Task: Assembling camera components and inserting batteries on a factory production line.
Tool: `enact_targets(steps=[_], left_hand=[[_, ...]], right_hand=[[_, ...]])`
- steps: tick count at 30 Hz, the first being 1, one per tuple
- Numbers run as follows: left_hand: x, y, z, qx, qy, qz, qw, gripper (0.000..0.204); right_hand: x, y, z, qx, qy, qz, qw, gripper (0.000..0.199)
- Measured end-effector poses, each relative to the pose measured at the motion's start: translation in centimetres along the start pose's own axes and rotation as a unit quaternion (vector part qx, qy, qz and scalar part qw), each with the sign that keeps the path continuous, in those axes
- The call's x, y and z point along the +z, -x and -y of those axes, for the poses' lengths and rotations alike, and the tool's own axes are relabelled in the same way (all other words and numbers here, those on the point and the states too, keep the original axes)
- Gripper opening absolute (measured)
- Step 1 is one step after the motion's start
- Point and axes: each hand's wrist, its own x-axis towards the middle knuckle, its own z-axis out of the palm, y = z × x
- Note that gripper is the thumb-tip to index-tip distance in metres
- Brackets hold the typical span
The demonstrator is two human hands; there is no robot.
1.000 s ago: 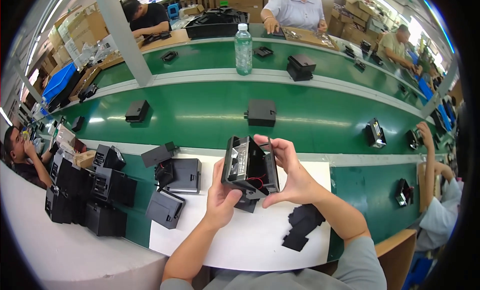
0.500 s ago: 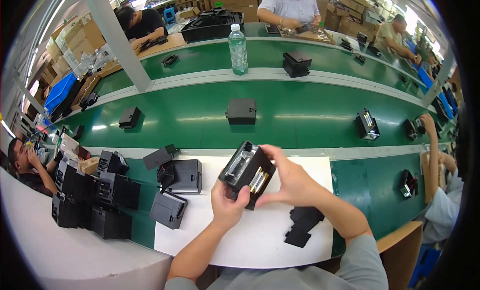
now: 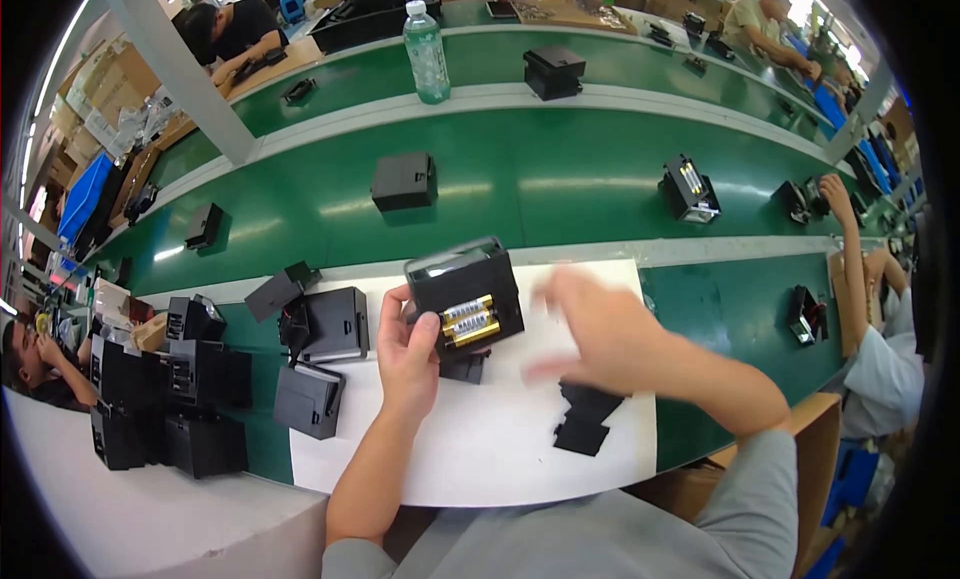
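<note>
My left hand [image 3: 408,364] holds a black box-shaped lamp [image 3: 490,281] above the white work surface [image 3: 470,474], its thumb pressed beside the battery bay. Several gold-and-silver batteries [image 3: 470,321] sit in that bay, uncovered and facing me. A clear window shows along the lamp's upper edge. To the right of it, my right hand [image 3: 625,334] is apart from the lamp, blurred by motion, with thumb and fingers spread and nothing seen between them. Below this hand lie several flat black pieces [image 3: 582,437], partly hidden by the forearm.
Black housings [image 3: 340,321] lie left of my left forearm, beside a stack of black boxes [image 3: 205,374]. Across the green conveyor [image 3: 560,194] stand a black box [image 3: 404,181] and a lamp with batteries [image 3: 690,191]. A bottle [image 3: 427,54] stands on the ledge. A co-worker's arm [image 3: 848,219] reaches in at right.
My right hand has come off the lamp and moved right. The left hand has turned the lamp so its battery side faces me. The view has shifted, and the conveyor's black box appears further left.
</note>
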Motion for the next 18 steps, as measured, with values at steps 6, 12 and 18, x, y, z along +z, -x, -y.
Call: enact_targets(steps=[6,12,18], left_hand=[[2.0,-0.2,-0.8,-0.006,-0.016,0.018,1.000,0.041],[2.0,0.2,-0.4,0.006,0.040,-0.054,0.998,0.027],[-0.4,0.2,1.7,0.191,-0.103,-0.009,0.976,0.013]], right_hand=[[5.8,6.5,-0.8,-0.336,0.217,0.161,0.902,0.025],[1.5,3.1,-0.2,-0.244,-0.007,0.126,0.962,0.013],[1.9,0.3,1.0,-0.073,-0.182,-0.233,0.953,0.025]])
